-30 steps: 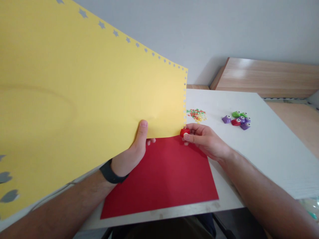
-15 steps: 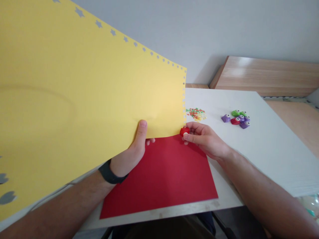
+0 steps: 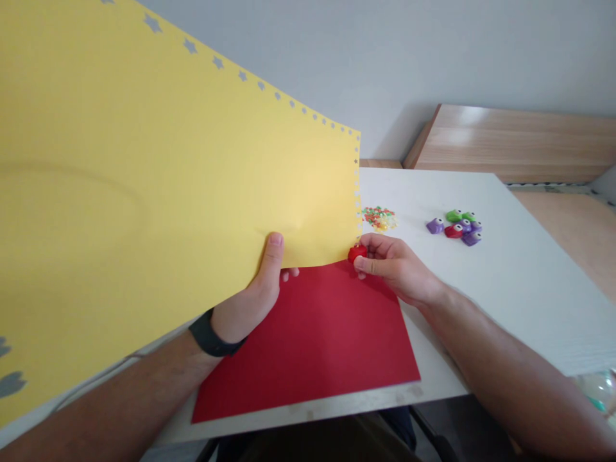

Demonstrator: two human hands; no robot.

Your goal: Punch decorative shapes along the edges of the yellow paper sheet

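My left hand (image 3: 257, 292) pinches the lower edge of a large yellow paper sheet (image 3: 158, 186), thumb on top, and holds it raised above the table. Small shapes are punched out along the sheet's top and right edges. My right hand (image 3: 394, 269) grips a small red paper punch (image 3: 357, 254) at the sheet's lower right corner. A red paper sheet (image 3: 312, 340) lies flat on the white table (image 3: 510, 289) under both hands. A dark band sits on my left wrist.
A little heap of coloured paper cutouts (image 3: 379, 218) lies just beyond my right hand. Further right is a cluster of purple, green and red punches (image 3: 457, 227). A wooden board (image 3: 520, 144) stands behind the table by the grey wall.
The view has shifted slightly; my right hand with the red punch has crept a little up along the yellow sheet's corner. My left hand keeps its hold.
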